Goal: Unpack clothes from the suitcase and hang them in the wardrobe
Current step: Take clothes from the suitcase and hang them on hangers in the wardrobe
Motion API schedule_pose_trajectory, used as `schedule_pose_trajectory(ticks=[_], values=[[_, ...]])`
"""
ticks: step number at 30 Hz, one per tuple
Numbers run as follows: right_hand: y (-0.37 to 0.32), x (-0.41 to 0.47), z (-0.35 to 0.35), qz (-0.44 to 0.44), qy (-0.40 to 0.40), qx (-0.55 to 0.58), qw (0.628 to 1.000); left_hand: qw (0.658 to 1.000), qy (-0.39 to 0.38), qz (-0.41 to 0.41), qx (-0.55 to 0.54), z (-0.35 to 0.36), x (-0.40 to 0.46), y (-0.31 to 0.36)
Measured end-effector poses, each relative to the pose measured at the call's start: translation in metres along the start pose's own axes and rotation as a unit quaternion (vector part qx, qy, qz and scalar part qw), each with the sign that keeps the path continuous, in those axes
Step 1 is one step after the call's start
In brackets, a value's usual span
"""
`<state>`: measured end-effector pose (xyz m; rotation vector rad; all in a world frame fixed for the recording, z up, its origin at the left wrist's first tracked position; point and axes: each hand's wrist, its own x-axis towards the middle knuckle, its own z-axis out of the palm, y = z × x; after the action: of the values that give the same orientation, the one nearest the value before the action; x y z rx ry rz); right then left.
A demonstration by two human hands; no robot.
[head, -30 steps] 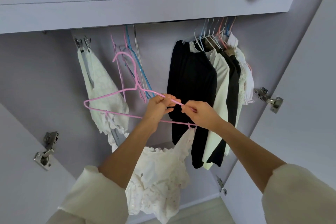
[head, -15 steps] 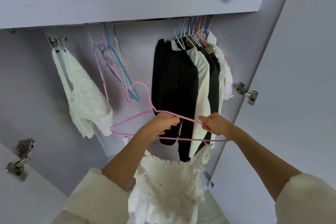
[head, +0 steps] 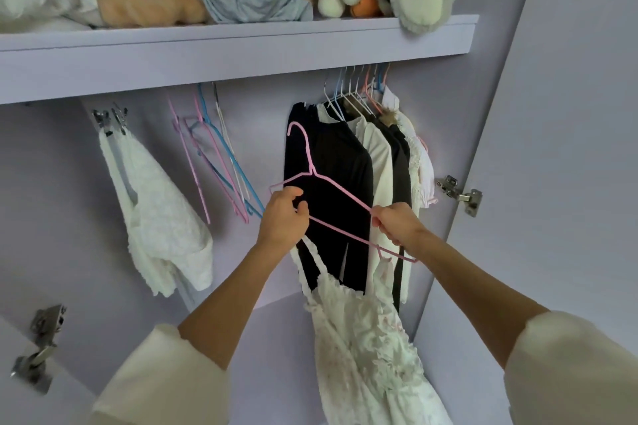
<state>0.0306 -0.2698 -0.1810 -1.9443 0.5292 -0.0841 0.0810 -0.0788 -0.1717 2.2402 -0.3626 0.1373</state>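
A pink wire hanger [head: 329,183] is held up in front of the hanging clothes inside the lilac wardrobe. My left hand [head: 284,217] grips its left end and my right hand [head: 397,222] grips its right arm. A white lace strappy dress [head: 366,338] hangs from the hanger by two thin straps, one at each end. The hanger's hook points up and left, below the rail and apart from it.
Black and white garments [head: 345,176] hang on the rail at the right. Empty pink and blue hangers [head: 221,162] hang in the middle, a white lace garment [head: 158,210] on clips at left. The shelf [head: 241,45] above holds soft toys. An open door [head: 569,148] stands at right.
The hanger with the dress has moved right and up, now in front of the black garment. The second strap sits on the hanger's left end. The camera has tilted up.
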Motion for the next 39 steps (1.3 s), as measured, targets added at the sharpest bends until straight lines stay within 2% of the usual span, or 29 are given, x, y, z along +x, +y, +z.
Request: schedule_pose_trajectory(ticks=[4, 7, 12, 14, 17, 23, 28, 31, 35, 39], values=[[-0.038, 0.009, 0.004, -0.016, 0.034, 0.054, 0.998, 0.99, 0.096, 0.076, 0.07, -0.032, 0.009, 0.001], [-0.062, 0.017, 0.005, -0.031, 0.048, 0.075, 0.996, 0.963, 0.169, 0.157, 0.138, -0.053, 0.016, 0.005], [-0.078, 0.04, 0.016, -0.043, 0.061, 0.111, 0.991, 0.868, 0.305, 0.27, 0.285, -0.077, 0.027, 0.017], [-0.08, 0.051, 0.023, -0.04, 0.068, 0.124, 0.989, 0.827, 0.344, 0.286, 0.339, -0.085, 0.034, 0.025], [-0.084, 0.066, 0.028, -0.06, 0.073, 0.121, 0.988, 0.793, 0.373, 0.275, 0.395, -0.096, 0.05, 0.034], [-0.096, 0.111, 0.038, -0.136, 0.082, 0.11, 0.981, 0.779, 0.392, 0.236, 0.429, -0.107, 0.084, 0.03], [-0.104, 0.156, 0.05, -0.121, 0.073, 0.123, 0.982, 0.738, 0.441, 0.245, 0.448, -0.102, 0.1, 0.019], [-0.091, 0.178, 0.06, -0.083, 0.081, 0.153, 0.981, 0.718, 0.466, 0.255, 0.451, -0.102, 0.105, 0.015], [-0.059, 0.188, 0.057, -0.049, 0.107, 0.15, 0.982, 0.714, 0.473, 0.255, 0.449, -0.103, 0.107, 0.015], [-0.051, 0.183, 0.043, -0.053, 0.094, 0.117, 0.987, 0.721, 0.461, 0.244, 0.456, -0.102, 0.104, 0.016]])
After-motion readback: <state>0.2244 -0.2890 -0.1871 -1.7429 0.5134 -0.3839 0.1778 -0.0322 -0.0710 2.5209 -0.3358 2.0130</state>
